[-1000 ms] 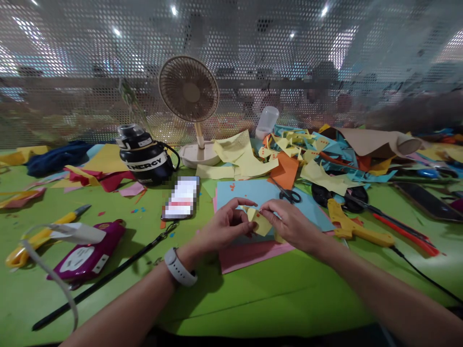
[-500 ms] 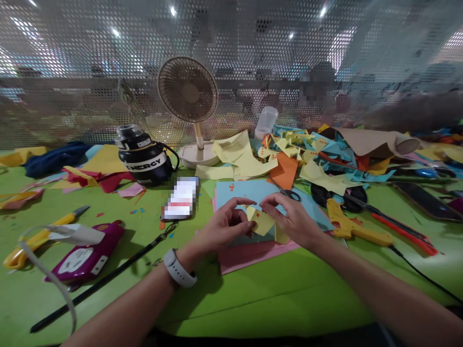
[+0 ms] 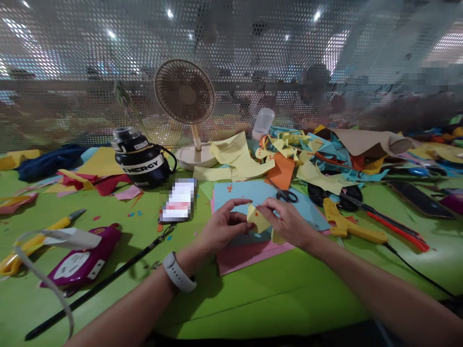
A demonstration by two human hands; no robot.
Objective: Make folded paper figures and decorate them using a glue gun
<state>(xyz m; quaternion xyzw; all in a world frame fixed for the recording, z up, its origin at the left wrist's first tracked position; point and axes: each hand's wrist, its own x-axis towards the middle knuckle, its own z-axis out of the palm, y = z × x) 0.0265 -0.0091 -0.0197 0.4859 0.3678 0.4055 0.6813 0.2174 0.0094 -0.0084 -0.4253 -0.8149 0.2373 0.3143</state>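
A small folded yellow paper piece (image 3: 259, 221) with an orange spot is held over blue sheets (image 3: 231, 193). My left hand (image 3: 228, 224) pinches its left side between thumb and fingers. On its right side, my right hand (image 3: 289, 220) grips the paper, thumb and index finger at the top edge. Part of the yellow paper shows below my right fingers. Under the blue sheets lies pink paper (image 3: 238, 260). Black-handled scissors (image 3: 287, 195) rest just beyond my right hand, on the blue sheet beside an orange paper (image 3: 281, 169).
Left stand a black bottle (image 3: 142, 164), a phone (image 3: 179, 200), a purple device (image 3: 85, 255) and yellow pliers (image 3: 39, 243). A fan (image 3: 185, 91) and yellow scraps (image 3: 231, 152) are behind. On the right lie a yellow glue gun (image 3: 350, 229) and a red cutter (image 3: 398, 229).
My right hand has moved in slightly, and its thumb and index finger now meet the top of the yellow paper. The whole view has shifted slightly.
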